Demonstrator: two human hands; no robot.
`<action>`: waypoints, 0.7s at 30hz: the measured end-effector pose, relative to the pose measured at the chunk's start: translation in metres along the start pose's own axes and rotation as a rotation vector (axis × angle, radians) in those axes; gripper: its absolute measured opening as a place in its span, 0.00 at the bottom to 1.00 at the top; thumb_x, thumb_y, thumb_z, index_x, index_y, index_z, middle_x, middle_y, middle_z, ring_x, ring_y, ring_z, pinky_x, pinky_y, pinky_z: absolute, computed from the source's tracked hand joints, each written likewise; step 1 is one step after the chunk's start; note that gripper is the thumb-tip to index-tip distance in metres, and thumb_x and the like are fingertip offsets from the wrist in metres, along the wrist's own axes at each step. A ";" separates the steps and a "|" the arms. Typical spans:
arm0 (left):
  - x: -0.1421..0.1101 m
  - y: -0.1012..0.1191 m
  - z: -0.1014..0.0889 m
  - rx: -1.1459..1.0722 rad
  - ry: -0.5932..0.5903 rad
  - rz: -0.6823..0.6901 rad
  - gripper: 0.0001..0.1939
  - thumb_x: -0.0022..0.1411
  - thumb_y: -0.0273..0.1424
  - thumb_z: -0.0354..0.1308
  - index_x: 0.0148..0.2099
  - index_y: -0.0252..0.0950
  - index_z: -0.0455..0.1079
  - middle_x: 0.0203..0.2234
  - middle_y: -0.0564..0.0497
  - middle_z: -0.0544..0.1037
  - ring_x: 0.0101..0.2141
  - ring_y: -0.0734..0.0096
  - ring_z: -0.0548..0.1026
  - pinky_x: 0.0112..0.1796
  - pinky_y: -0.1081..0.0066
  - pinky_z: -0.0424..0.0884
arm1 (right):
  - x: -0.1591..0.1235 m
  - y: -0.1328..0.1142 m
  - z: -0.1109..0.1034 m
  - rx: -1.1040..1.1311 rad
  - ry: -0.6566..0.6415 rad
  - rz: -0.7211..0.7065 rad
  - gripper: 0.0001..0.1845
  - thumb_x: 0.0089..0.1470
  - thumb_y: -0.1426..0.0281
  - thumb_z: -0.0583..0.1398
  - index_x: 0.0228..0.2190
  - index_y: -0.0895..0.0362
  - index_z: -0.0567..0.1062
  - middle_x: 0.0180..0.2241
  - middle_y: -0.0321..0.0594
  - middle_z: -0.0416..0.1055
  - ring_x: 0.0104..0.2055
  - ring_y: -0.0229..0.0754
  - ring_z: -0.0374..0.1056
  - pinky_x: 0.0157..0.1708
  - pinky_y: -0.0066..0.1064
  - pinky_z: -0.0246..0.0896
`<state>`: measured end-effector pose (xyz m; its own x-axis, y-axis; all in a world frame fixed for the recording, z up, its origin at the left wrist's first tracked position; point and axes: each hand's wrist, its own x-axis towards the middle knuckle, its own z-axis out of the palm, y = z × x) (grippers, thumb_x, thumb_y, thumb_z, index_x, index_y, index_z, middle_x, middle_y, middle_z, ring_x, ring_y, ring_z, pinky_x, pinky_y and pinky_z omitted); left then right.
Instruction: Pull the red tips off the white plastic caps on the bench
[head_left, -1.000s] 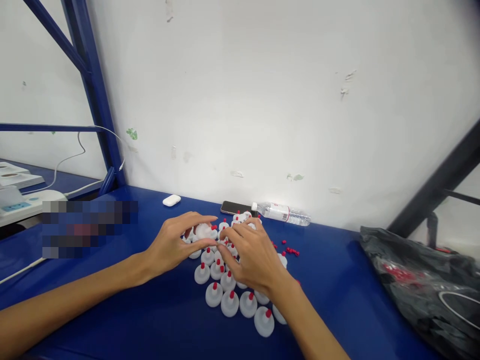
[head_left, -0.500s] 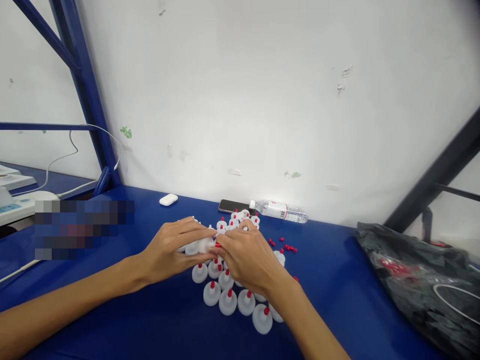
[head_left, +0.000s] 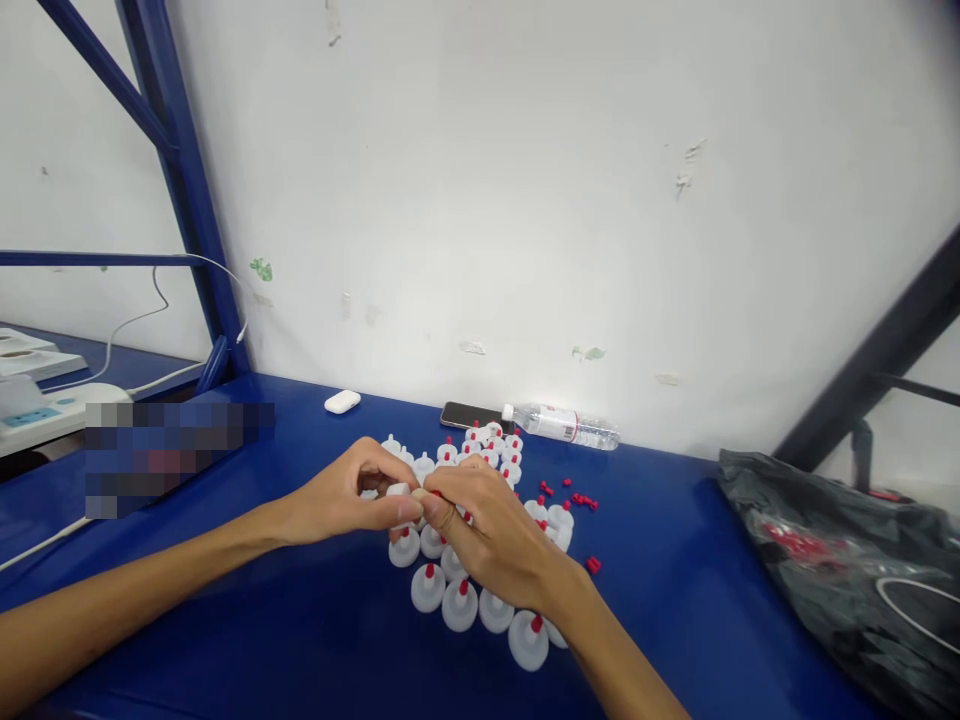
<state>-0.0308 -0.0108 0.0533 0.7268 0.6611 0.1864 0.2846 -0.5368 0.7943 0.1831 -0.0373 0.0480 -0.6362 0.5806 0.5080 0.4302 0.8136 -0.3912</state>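
Observation:
In front of me, my left hand [head_left: 360, 492] is closed, its thumb and index finger pinching a white plastic nozzle cap [head_left: 397, 490]. The fingertips of my right hand [head_left: 484, 525] meet those of the left and are closed in a pinch at the nozzle's tip. A sliver of a small red cap [head_left: 436, 492] shows by the right fingers, mostly hidden. Under and around both hands stand white nozzle caps with red tips [head_left: 460, 606] in a cluster. Several white nozzle caps without red tips [head_left: 424, 465] are behind my left hand.
Loose red caps [head_left: 581, 499] lie right of the cluster. A clear plastic bottle [head_left: 562, 424], a phone [head_left: 469, 414] and a white earbud case [head_left: 343, 402] lie along the wall. A dark plastic bag [head_left: 810, 560] is at the right, a power strip [head_left: 67, 410] at the left.
My left hand has turned and its fingers have curled into a pinch around the white nozzle cap. The right hand has shifted slightly down and left. The view has moved a little.

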 end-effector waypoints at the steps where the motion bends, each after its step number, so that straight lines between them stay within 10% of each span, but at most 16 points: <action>1: 0.000 -0.001 -0.001 -0.056 -0.027 -0.013 0.20 0.66 0.48 0.55 0.31 0.36 0.71 0.21 0.59 0.72 0.22 0.75 0.71 0.25 0.71 0.70 | 0.000 -0.001 0.001 0.015 0.000 -0.001 0.22 0.71 0.65 0.46 0.23 0.55 0.59 0.22 0.27 0.61 0.25 0.33 0.56 0.36 0.30 0.53; 10: -0.014 -0.025 -0.015 -0.322 -0.224 -0.187 0.22 0.68 0.49 0.52 0.31 0.36 0.70 0.16 0.62 0.67 0.12 0.83 0.58 0.14 0.76 0.58 | 0.000 -0.001 0.004 0.055 0.085 0.003 0.24 0.71 0.64 0.45 0.24 0.54 0.66 0.23 0.29 0.67 0.26 0.34 0.62 0.38 0.30 0.58; 15: -0.007 -0.039 -0.033 -0.338 0.117 -0.191 0.20 0.69 0.47 0.52 0.35 0.36 0.70 0.19 0.62 0.68 0.14 0.82 0.61 0.15 0.77 0.61 | -0.019 0.038 -0.051 -0.125 0.323 0.281 0.26 0.71 0.61 0.38 0.23 0.53 0.60 0.22 0.34 0.65 0.27 0.39 0.65 0.30 0.31 0.58; 21: 0.015 -0.060 -0.056 -0.131 0.600 -0.199 0.18 0.68 0.45 0.54 0.48 0.36 0.69 0.36 0.52 0.76 0.30 0.72 0.75 0.30 0.67 0.75 | -0.042 0.087 -0.082 -0.477 0.190 0.540 0.20 0.68 0.61 0.52 0.25 0.56 0.69 0.22 0.31 0.66 0.25 0.38 0.64 0.32 0.34 0.61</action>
<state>-0.0718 0.0602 0.0408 0.1810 0.9401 0.2890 0.2713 -0.3301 0.9041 0.2996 0.0118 0.0557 -0.1547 0.8632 0.4806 0.9104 0.3135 -0.2700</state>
